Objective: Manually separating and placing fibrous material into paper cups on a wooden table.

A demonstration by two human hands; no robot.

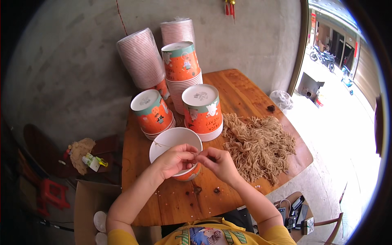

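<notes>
A paper bucket (179, 136), white inside and orange outside, stands upright near the middle of a wooden table. Thin tan string (160, 144) shows at the left of its rim. Over the bucket's near right rim, my left hand (176, 160) and my right hand (219, 164) meet, fingertips pinched together. Whatever is between them is too small and hidden to make out. To the right of my right hand lies a loose heap of tan twine strands (261, 147). Just beyond the bucket are two short upside-down stacks of orange buckets, one left (153, 112) and one right (203, 110).
Taller bucket stacks (181, 61) and a plastic-wrapped stack (139, 59) lean near the grey wall. A cardboard box (92, 200) with white items stands left of the table (163, 208). A red stool (53, 195) is further left. Right of me, a chair (306, 232) holds small gear.
</notes>
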